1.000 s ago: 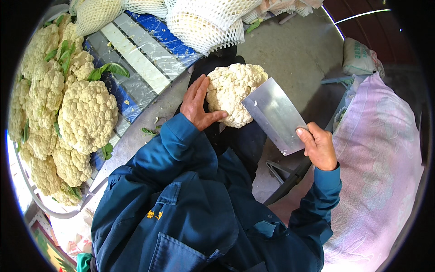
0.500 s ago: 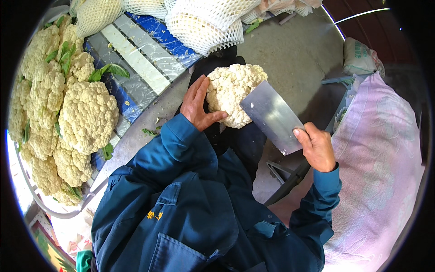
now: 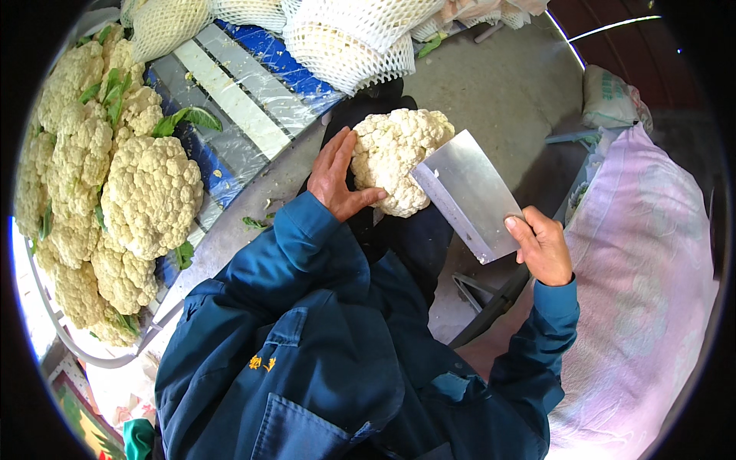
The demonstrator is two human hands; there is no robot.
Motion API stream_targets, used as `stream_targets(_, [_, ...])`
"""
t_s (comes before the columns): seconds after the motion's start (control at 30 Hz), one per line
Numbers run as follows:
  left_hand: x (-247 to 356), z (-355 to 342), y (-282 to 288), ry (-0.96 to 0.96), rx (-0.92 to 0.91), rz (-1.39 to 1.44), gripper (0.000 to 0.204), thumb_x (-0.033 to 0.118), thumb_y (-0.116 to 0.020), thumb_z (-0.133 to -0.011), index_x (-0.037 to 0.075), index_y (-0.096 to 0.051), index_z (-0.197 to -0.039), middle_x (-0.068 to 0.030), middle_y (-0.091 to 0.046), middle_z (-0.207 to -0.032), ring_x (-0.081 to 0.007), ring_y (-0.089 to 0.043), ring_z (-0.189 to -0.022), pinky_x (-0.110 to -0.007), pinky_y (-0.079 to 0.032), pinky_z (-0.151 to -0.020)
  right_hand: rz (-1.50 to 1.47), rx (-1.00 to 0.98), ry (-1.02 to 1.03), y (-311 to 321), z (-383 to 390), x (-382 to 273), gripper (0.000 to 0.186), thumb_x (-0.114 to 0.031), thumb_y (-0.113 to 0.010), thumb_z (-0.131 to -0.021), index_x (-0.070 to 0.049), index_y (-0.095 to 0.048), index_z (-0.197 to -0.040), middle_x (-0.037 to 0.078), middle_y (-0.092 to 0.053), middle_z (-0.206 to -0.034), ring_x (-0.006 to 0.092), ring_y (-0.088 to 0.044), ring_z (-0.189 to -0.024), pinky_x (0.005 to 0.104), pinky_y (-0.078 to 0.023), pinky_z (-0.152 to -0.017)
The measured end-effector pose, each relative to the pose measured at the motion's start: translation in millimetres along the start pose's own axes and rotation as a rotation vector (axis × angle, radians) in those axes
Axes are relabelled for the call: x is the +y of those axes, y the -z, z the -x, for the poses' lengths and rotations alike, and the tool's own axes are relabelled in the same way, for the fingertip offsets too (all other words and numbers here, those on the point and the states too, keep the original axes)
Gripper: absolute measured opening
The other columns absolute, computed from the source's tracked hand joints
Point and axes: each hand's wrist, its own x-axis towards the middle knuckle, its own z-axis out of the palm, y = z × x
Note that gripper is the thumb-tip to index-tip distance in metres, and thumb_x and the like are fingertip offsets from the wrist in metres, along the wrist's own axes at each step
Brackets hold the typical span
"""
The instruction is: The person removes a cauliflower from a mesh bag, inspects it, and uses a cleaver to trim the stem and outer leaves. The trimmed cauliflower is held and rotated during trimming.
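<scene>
A whole cauliflower (image 3: 395, 157) rests above my lap, its pale florets facing up. My left hand (image 3: 336, 178) grips its left side, thumb across the near edge and fingers along the far side. In my right hand (image 3: 543, 244) is a cleaver (image 3: 469, 195) with a wide, shiny rectangular blade. The blade's far left corner lies against or just over the cauliflower's right side; I cannot tell whether it touches. A few small white bits cling near the blade's edge. The handle is hidden in my right fist.
Many cauliflowers (image 3: 149, 195) are heaped on a table at the left, with green leaves among them. White foam nets (image 3: 349, 46) lie on the blue-and-grey striped top (image 3: 238, 88). A pink cloth-covered bulk (image 3: 636, 307) stands close by my right arm; a sack (image 3: 609, 96) sits beyond it.
The cleaver has turned in my right hand, so its blade face is tilted differently and its edge shows more. My right hand moved slightly right. The left hand and cauliflower barely changed.
</scene>
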Motion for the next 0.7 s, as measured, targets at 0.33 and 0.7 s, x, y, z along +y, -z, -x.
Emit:
stream_targets(0.33, [0,-1,0,-0.001,-0.006,-0.007,0.109,0.041,-0.091,-0.065,-0.004,-0.037,-0.148,-0.0276,-0.035,-0.153,-0.0426,-0.036,-0.142,-0.046,-0.033,-0.116,0.114,-0.011,0.020,-6,-4,11,0.037,-0.022,-0.067,-0.096,0.002,-0.048,-0.075,0.019,-0.041,-0.059,0.0267,-0.033,-0.050,0.0391,-0.037,-0.047])
stream_targets(0.7, [-4,1,-2,-0.017,-0.002,-0.003,0.109,0.042,-0.090,-0.065,-0.004,-0.037,-0.148,-0.0277,-0.035,-0.153,-0.0429,-0.036,-0.142,-0.047,-0.033,-0.117,0.028,-0.094,-0.056,-11,-4,5,0.037,-0.022,-0.065,-0.097,0.003,-0.050,-0.075,0.013,-0.046,-0.053,0.0177,-0.046,-0.042,0.0349,-0.040,-0.043])
